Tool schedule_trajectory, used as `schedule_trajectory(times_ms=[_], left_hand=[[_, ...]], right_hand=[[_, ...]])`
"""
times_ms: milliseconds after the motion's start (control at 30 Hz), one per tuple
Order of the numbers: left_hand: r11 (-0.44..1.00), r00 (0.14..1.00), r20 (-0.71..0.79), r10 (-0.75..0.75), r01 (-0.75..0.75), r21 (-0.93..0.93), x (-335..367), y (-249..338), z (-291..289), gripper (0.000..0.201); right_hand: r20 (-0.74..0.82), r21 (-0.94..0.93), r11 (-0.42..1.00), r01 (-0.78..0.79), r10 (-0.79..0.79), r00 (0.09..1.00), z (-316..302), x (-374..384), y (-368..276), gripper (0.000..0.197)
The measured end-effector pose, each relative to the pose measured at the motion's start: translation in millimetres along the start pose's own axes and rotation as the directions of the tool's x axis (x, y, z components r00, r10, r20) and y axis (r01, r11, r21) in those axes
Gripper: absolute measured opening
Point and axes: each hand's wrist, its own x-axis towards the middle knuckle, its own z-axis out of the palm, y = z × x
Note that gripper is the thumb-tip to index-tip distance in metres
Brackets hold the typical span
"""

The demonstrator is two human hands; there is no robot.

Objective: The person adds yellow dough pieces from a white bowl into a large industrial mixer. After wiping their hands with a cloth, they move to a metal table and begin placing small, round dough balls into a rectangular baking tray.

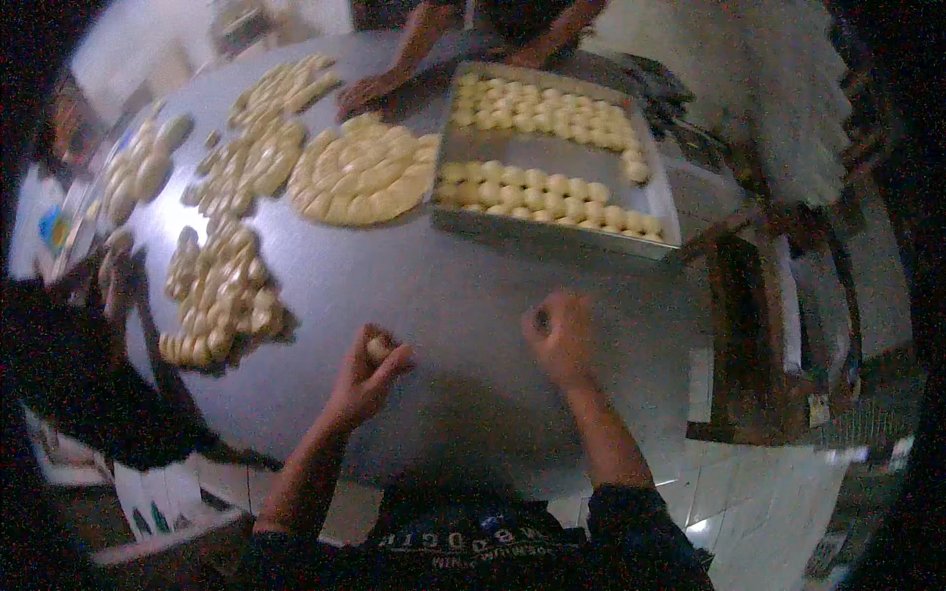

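Over the near part of the metal table point(463, 295), my left hand point(365, 379) is closed around a small pale dough ball point(378, 347), which shows between thumb and fingers. To its right, my right hand point(564, 340) is curled into a loose fist just above or on the tabletop. It is slightly blurred, and whatever lies inside its fingers is hidden. A heap of pale dough pieces point(222, 295) lies left of my left hand. Beyond my right hand stands a large metal tray point(562, 233) with rows of round dough balls point(542, 110) along its far and near sides.
A flat round spiral of dough pieces point(360, 177) lies left of the tray, touching or close to it. More dough pieces point(246, 163) spread toward the far left. Another person's hand point(367, 94) rests behind the spiral; a dark sleeve point(89, 379) reaches in at left.
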Motion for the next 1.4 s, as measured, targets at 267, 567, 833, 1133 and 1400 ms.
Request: schedule_trajectory(times_ms=[267,567,833,1133,1400], left_hand=[[0.999,0.997,-0.058,-0.053,0.053,0.002,12,-3,-4,0.021],[0.947,0.934,-0.338,-0.112,-0.002,-0.321,-5,-7,-56,0.017],[0.994,0.985,-0.147,-0.095,0.087,-0.064,5,4,-12,0.018],[0.980,0.831,0.549,-0.095,0.176,-0.097,-21,0,28,0.050],[-0.046,0.740,0.099,0.665,-0.092,0.995,31,3,-174,0.036]], right_hand=[[-0.218,-0.103,0.991,-0.089,0.064,0.974,-10,-19,66,0.019],[-0.202,0.813,0.573,-0.105,0.446,0.872,-99,51,82,0.023],[-0.298,0.263,0.912,-0.316,0.388,0.872,-67,167,131,0.028],[0.519,0.790,0.467,-0.398,-0.162,0.839,-30,-45,-85,0.037],[-0.025,-0.296,0.934,0.202,-0.219,0.975,-38,-30,-12,0.041]])
